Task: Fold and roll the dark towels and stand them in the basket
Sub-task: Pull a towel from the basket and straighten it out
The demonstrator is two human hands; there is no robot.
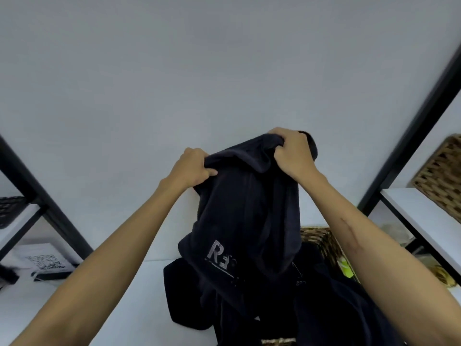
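I hold a dark towel (247,208) up in the air in front of the white wall. My left hand (193,167) grips its top edge on the left, and my right hand (291,152) grips the bunched top edge on the right. The towel hangs down crumpled, with pale embroidered letters near its lower part. Under it lies a heap of more dark towels (331,313), spilling over a woven basket (324,242) whose rim shows behind the hanging towel. The inside of the basket is hidden.
A white tabletop (119,308) spreads below. Black shelf posts rise at left (42,208) and right (411,136). A second woven basket (441,178) sits on the right shelf. A card with a printed code (46,262) stands at left.
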